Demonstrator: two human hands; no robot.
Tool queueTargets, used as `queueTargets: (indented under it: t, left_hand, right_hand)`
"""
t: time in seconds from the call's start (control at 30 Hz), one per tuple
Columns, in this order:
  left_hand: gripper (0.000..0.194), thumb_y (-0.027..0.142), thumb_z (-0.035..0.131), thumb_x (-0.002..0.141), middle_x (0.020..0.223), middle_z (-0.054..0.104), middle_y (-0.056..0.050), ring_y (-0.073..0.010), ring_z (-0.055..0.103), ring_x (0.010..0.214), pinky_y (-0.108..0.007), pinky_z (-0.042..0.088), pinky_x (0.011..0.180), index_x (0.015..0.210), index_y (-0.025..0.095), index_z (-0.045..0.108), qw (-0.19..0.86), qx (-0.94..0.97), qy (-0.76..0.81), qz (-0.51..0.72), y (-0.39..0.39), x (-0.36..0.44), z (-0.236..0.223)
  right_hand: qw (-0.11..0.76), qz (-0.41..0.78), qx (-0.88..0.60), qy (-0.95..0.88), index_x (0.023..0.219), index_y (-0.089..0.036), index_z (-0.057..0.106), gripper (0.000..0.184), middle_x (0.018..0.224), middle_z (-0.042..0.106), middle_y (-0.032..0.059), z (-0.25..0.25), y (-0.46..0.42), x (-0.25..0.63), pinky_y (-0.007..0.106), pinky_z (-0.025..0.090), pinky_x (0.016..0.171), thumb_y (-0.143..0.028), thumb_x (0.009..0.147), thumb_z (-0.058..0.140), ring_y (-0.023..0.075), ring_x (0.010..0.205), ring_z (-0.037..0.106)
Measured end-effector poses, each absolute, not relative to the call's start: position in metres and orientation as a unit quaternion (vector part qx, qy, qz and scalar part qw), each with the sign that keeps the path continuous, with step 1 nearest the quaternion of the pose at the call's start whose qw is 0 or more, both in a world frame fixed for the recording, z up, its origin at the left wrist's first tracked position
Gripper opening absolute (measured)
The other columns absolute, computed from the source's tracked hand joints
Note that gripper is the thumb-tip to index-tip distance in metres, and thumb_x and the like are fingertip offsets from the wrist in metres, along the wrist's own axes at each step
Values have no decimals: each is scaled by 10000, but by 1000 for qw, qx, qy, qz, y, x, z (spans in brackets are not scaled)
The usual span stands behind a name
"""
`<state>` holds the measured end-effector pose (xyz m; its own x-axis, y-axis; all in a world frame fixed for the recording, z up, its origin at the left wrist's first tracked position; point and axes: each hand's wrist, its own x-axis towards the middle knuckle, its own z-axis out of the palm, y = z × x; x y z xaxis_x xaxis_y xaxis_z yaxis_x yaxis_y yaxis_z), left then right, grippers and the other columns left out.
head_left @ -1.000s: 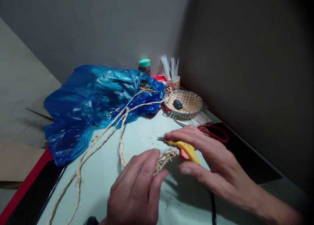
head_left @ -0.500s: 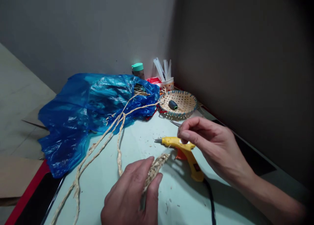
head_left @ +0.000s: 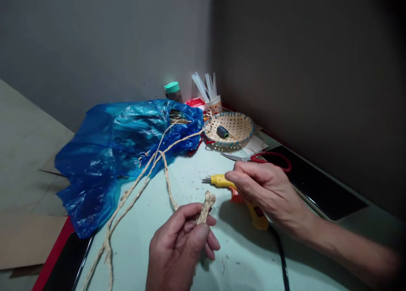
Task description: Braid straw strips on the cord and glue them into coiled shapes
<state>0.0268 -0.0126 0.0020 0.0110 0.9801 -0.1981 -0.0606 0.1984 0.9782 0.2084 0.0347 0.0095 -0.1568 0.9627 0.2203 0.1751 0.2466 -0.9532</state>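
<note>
Between the thumb and fingers of my left hand point(head_left: 177, 246) is a braid of pale straw point(head_left: 207, 206), its blunt end pointing up and away from me. My right hand point(head_left: 269, 191) is closed in a pinch just over the yellow glue gun point(head_left: 221, 180); anything small between its fingertips is too hard to make out. The glue gun's metal tip points left, and its grip is partly covered by the hand. Red-handled scissors point(head_left: 275, 155) lie just beyond my right knuckles. From the left hand a straw cord point(head_left: 167, 179) runs back toward the bag.
A blue plastic bag point(head_left: 104, 151) covers the back left. A woven basket point(head_left: 242, 126) holds a dark thread spool point(head_left: 222, 132). Behind stand a paper cup point(head_left: 215, 105) of translucent sticks and a green-lidded jar point(head_left: 173, 88). A black power cord point(head_left: 283, 257) trails toward me.
My left hand has turned palm-up, so the braid's end now stands upright. The right hand has moved slightly right and down over the glue gun, and the scissors' red handles have come into sight.
</note>
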Motion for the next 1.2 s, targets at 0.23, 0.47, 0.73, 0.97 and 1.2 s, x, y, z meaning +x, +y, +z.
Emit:
queueTargets:
  t: [0.23, 0.47, 0.73, 0.97, 1.2]
  left_hand:
    - [277, 420, 705, 798, 561, 672, -7, -134, 601, 488, -229, 499, 511, 903, 164, 703, 560, 456, 535, 438, -13, 30, -2]
    - [149, 283, 641, 842, 852, 728, -48, -191, 674, 767, -285, 536, 742, 943, 200, 712, 214, 683, 554, 424, -15, 29, -20]
    - [214, 383, 648, 843, 720, 719, -23, -141, 629, 555, -252, 524, 588, 916, 194, 714, 397, 584, 575, 414, -19, 31, -9]
    - [212, 302, 808, 723, 782, 759, -74, -198, 722, 688, -272, 568, 676, 855, 147, 752, 685, 313, 433, 495, -3, 27, 5]
    - [180, 238, 840, 675, 839, 718, -82, -216, 685, 807, -314, 572, 749, 800, 135, 762, 707, 237, 373, 553, 0, 27, 4]
  right_hand:
    - [395, 333, -385, -765, 967, -188, 579, 192, 871, 597, 10, 7, 31, 201, 261, 408, 670, -315, 863, 678, 154, 773, 533]
    - [388, 222, -351, -823, 852, -165, 589, 139, 794, 615, 30, -6, 31, 196, 290, 389, 714, -190, 973, 524, 167, 775, 525]
    - [447, 265, -488, -702, 781, -171, 617, 234, 720, 644, -6, 7, 49, 217, 236, 391, 631, -253, 978, 523, 127, 662, 578]
    - [464, 254, -481, -699, 693, -183, 529, 293, 571, 445, -63, 11, 47, 217, 222, 296, 506, -299, 962, 531, 86, 521, 407]
    - [458, 313, -475, -683, 650, -188, 538, 357, 521, 462, -64, 7, 49, 220, 221, 265, 441, -421, 908, 621, 82, 466, 379]
